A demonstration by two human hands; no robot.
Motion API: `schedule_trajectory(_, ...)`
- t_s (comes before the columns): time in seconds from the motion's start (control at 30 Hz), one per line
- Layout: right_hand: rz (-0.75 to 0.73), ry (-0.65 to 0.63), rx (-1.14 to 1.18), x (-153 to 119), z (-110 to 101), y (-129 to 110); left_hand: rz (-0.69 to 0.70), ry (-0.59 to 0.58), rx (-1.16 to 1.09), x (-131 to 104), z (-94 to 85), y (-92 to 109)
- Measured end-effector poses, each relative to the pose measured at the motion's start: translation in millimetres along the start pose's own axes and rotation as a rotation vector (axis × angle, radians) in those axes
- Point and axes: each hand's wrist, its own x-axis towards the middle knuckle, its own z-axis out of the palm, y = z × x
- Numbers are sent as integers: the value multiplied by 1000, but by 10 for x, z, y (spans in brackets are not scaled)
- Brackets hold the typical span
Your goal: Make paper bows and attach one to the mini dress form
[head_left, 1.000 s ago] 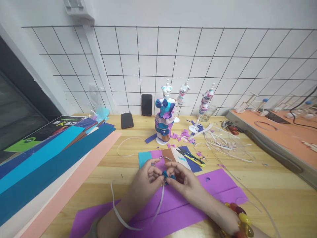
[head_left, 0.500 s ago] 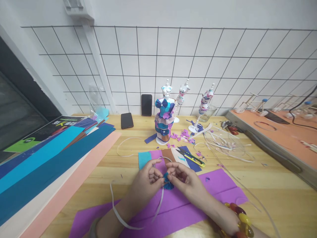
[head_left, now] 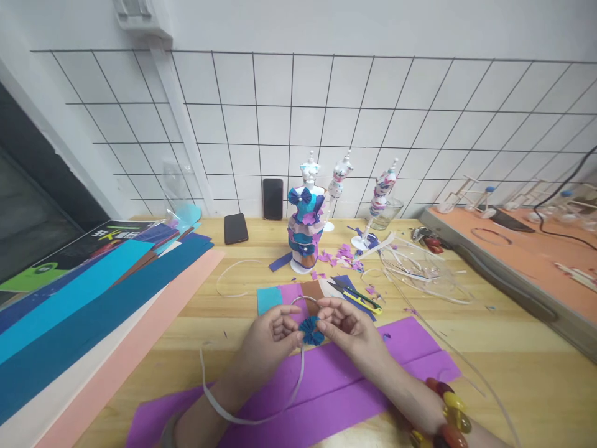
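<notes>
A small pleated blue paper rosette (head_left: 311,331) is held up between both hands. My left hand (head_left: 275,333) pinches its left edge, with a thin white strip (head_left: 298,379) trailing down from the fingers and looping over the wrist. My right hand (head_left: 347,323) grips the rosette's right edge between thumb and finger. Beneath the hands lies a folded purple paper sheet (head_left: 336,398). Just beyond them are paper pieces in turquoise (head_left: 269,300), purple and brown, with yellow-handled snips (head_left: 364,300) on the right.
A small dress form (head_left: 305,230) in ruffled blue and purple paper stands ahead, two more forms behind it. Long coloured paper strips (head_left: 93,311) cover the left. Two phones (head_left: 236,228) are at the back, tangled white strips (head_left: 420,267) and an orange board (head_left: 513,249) at right.
The rosette has turned and spread to show its round pleated face, and my hands have moved slightly apart around it. The view has shifted a little.
</notes>
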Motion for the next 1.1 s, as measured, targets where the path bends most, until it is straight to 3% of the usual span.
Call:
schedule_trajectory(0.23, -23, -17, -14, -13, 37, -41, -21, -116, 110, -10, 7, 10)
schedule_trajectory(0.47, -57, -33, 31, -10, 53, -44, -60, -158, 97, 8, -15, 43)
schedule_trajectory(0.67, -58, -17, 26, 6, 38, -33, -131, -49, 41, 57, -18, 44)
schedule_trajectory(0.93, -116, -146, -184, -28, 13, 22, -101, -50, 138, 48, 18, 16)
schedule_trajectory(1.1, 27, -122, -115, -2, 22, 27, -96, -51, 157, 87, -30, -46)
